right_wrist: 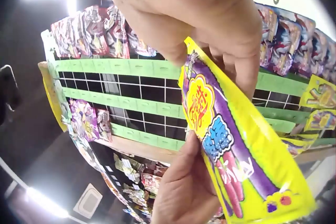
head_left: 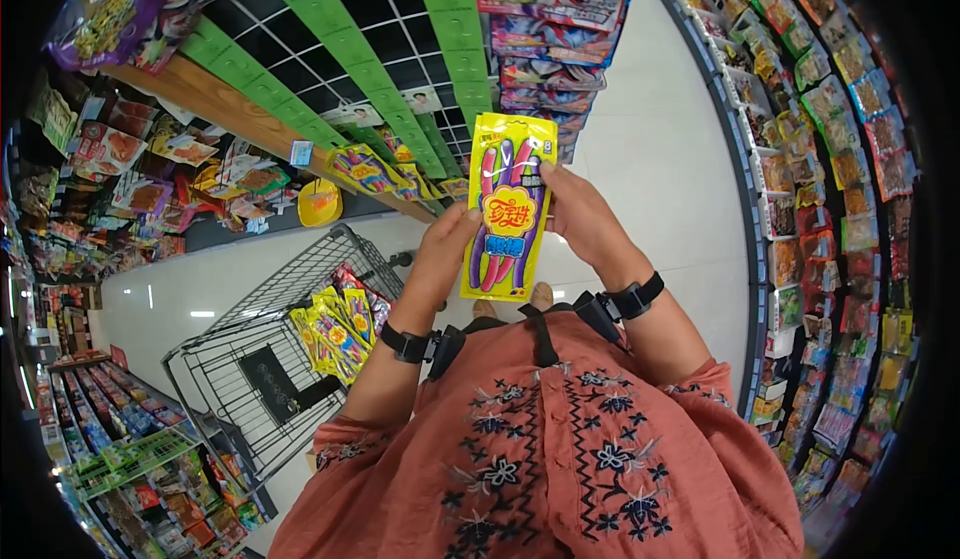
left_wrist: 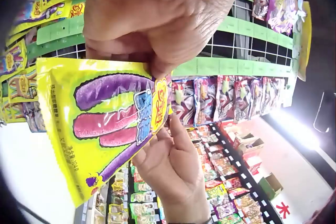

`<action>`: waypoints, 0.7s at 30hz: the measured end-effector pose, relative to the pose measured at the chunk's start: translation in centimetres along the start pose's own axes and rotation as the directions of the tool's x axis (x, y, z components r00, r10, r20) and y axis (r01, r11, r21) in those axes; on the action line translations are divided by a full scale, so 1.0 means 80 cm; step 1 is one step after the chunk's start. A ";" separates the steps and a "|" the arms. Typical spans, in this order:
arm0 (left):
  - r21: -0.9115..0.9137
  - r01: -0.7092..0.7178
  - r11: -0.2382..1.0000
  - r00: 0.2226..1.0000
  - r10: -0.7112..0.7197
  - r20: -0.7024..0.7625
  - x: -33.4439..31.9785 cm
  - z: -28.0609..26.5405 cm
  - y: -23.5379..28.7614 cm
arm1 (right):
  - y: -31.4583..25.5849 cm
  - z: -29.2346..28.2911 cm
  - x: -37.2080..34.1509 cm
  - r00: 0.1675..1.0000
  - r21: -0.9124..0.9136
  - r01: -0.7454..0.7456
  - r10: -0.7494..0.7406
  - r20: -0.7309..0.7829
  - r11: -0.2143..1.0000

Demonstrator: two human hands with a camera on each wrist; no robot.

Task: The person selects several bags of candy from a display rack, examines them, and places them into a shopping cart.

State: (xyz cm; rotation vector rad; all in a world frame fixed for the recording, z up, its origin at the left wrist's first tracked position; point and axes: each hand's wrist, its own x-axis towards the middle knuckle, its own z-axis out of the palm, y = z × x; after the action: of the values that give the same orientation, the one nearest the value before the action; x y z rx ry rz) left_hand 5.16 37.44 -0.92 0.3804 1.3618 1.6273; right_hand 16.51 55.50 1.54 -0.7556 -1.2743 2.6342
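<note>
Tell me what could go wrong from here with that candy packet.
The left hand and right hand hold the candy packet by its sides; a loosened grip might drop it. It is beside the cart, not over it, so it would likely land on the floor. The heaped packets in the cart could slide if it is bumped.

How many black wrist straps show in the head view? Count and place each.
2. The left wrist strap is just behind the left hand; the right wrist strap is just behind the right hand. Both hands hold the yellow 珍宝珠 candy packet.
</note>
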 end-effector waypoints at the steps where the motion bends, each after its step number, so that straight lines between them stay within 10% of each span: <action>1: -0.031 -0.006 1.000 1.000 0.006 -0.004 -0.003 -0.006 0.001 | 0.003 0.007 -0.004 1.000 -0.089 -0.015 0.013 -0.020 0.996; 14: -0.056 0.167 0.984 0.969 -0.153 0.193 -0.018 -0.039 -0.050 | 0.075 0.007 -0.055 0.959 -0.291 -0.096 0.011 -0.282 0.952; 21: 0.128 0.346 0.930 0.821 -0.366 0.438 -0.003 0.000 -0.042 | 0.054 -0.009 -0.093 0.930 -0.335 -0.150 0.018 -0.367 0.930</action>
State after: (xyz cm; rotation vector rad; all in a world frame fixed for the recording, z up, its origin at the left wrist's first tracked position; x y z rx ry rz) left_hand 6.84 37.04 -3.83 0.4674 1.0321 1.1085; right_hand 23.80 50.87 0.76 -1.3031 -1.6514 2.1939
